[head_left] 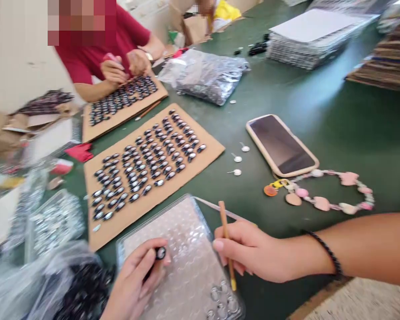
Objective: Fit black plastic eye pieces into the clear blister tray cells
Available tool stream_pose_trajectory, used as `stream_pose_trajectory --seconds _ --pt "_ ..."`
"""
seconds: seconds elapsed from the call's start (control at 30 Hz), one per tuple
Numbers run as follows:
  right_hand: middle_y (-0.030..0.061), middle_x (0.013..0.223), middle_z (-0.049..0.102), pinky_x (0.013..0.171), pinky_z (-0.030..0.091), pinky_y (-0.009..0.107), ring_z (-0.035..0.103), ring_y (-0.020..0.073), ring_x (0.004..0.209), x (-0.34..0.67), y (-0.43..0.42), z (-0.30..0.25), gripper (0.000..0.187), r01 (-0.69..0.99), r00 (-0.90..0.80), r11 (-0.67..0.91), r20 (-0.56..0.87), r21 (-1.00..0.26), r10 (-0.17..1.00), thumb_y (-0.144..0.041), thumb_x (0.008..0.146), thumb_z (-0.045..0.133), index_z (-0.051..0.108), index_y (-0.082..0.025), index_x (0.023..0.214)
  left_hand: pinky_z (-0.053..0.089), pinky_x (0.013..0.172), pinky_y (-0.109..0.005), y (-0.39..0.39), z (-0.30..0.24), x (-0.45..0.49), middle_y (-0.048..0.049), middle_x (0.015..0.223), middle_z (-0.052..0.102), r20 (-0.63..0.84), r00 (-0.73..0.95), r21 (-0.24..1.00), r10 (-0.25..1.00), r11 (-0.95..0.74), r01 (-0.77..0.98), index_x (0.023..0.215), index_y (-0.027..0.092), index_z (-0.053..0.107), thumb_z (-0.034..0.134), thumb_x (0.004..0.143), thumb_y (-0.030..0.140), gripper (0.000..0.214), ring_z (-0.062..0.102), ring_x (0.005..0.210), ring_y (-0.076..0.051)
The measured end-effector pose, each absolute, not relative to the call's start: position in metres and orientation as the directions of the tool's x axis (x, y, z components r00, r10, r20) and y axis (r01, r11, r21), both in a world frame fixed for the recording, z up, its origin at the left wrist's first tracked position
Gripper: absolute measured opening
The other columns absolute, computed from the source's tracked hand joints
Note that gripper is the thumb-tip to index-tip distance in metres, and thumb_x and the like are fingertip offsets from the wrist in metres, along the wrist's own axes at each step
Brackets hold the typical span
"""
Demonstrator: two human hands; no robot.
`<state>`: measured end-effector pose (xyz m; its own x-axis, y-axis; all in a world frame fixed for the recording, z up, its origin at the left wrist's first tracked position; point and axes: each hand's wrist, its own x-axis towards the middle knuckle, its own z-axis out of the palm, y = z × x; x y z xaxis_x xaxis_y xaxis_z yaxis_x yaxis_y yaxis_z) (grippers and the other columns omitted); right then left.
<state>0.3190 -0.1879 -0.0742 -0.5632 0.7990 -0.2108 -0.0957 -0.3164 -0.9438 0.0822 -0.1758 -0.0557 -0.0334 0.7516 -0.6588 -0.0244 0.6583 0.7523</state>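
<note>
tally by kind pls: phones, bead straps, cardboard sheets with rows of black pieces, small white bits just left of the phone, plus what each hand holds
Phone: 1
Bead strap: 1
Cardboard sheets with rows: 2
Small white bits: 3
Black piece in the left hand: 1
Stick in the right hand: 1
Total: 9

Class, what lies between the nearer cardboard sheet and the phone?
Three small white pieces with thin stems lie on the green tabletop between the cardboard sheet and the phone, as the head view shows.
</note>
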Motion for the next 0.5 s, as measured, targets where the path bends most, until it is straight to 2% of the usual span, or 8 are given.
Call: stream_pose_trajectory --seconds 0.07,0.13,0.2,0.27,0.33,0.4,0.43,0.5 --pt "-0.0046 0.049 0.038 0.04 0.03 0.011 0.037 0.0039 0.043 0.318 -0.191 -0.076 0.038 -0.076 -0.57 -0.347 -0.245 -0.935 0.784 -0.043 0.087 0.038 0.044 -0.013 0.065 0.018 0.036 -0.011 -0.18 -0.054 0.079 -0.0006 0.06 0.057 -0.607 0.07 0.791 0.791 0.61 -0.032 0.083 0.018 0.06 0.067 0.065 0.042 0.031 0.02 0.033 0.004" --pt "-0.0046 0.05 0.037 0.039 0.028 0.013 0.036 0.0044 0.043 0.316 -0.194 -0.08 0.041 -0.048 -0.567 -0.389 -0.296 -0.92 0.769 -0.049 0.086 0.037 0.044 -0.014 0.066 0.017 0.038 -0.013 -0.179 -0.05 0.07 -0.0015 0.063 0.058 -0.545 0.082 0.838 0.835 0.546 0.008 0.083 0.018 0.057 0.064 0.069 0.04 0.027 0.021 0.035 0.002" --pt "-0.0044 0.051 0.036 0.039 0.028 0.014 0.035 0.0051 0.043 0.315 -0.197 -0.084 0.043 -0.024 -0.553 -0.413 -0.332 -0.91 0.764 -0.053 0.085 0.037 0.044 -0.015 0.066 0.018 0.038 -0.014 -0.169 -0.043 0.053 -0.0019 0.066 0.059 -0.419 -0.014 0.902 0.908 0.418 0.111 0.081 0.017 0.057 0.064 0.069 0.039 0.026 0.024 0.037 0.0" --pt "-0.0039 0.051 0.036 0.04 0.029 0.015 0.036 0.0059 0.045 0.313 -0.2 -0.086 0.044 0.006 -0.536 -0.41 -0.349 -0.912 0.769 -0.055 0.084 0.037 0.045 -0.015 0.066 0.022 0.039 -0.016 -0.144 -0.035 0.027 -0.0015 0.068 0.06 -0.194 -0.152 0.921 0.969 0.233 0.311 0.082 0.017 0.06 0.064 0.068 0.04 0.027 0.031 0.041 -0.003" --pt "-0.0034 0.052 0.036 0.042 0.03 0.015 0.036 0.0063 0.046 0.311 -0.201 -0.087 0.045 0.039 -0.525 -0.399 -0.359 -0.916 0.772 -0.056 0.084 0.036 0.045 -0.015 0.066 0.031 0.046 -0.019 -0.107 -0.028 -0.004 -0.0027 0.073 0.062 0.082 -0.218 0.782 0.973 0.073 0.619 0.086 0.017 0.063 0.061 0.069 0.038 0.027 0.043 0.05 -0.008" --pt "-0.0031 0.054 0.036 0.042 0.03 0.016 0.036 0.0065 0.047 0.309 -0.201 -0.088 0.046 0.073 -0.519 -0.397 -0.375 -0.915 0.768 -0.057 0.083 0.036 0.044 -0.016 0.065 0.038 0.06 -0.022 -0.064 -0.027 -0.035 -0.0039 0.079 0.064 0.248 -0.164 0.541 0.955 0.004 0.841 0.082 0.016 0.064 0.059 0.07 0.035 0.024 0.052 0.065 -0.013" --pt "-0.0031 0.054 0.036 0.042 0.03 0.016 0.036 0.0065 0.047 0.309 -0.201 -0.088 0.047 0.085 -0.516 -0.402 -0.385 -0.912 0.765 -0.058 0.083 0.036 0.043 -0.016 0.064 0.038 0.065 -0.024 -0.044 -0.028 -0.049 -0.0038 0.079 0.065 0.286 -0.149 0.418 0.946 0.016 0.908 0.08 0.016 0.064 0.058 0.07 0.033 0.021 0.054 0.07 -0.015" --pt "-0.003 0.052 0.035 0.041 0.031 0.016 0.035 0.0069 0.046 0.308 -0.201 -0.089 0.048 0.108 -0.507 -0.41 -0.405 -0.906 0.761 -0.06 0.081 0.036 0.042 -0.016 0.063 0.038 0.068 -0.026 -0.011 -0.035 -0.069 -0.003 0.077 0.065 0.247 -0.162 0.234 0.955 0.103 0.967 0.077 0.018 0.064 0.057 0.07 0.032 0.018 0.055 0.072 -0.017"
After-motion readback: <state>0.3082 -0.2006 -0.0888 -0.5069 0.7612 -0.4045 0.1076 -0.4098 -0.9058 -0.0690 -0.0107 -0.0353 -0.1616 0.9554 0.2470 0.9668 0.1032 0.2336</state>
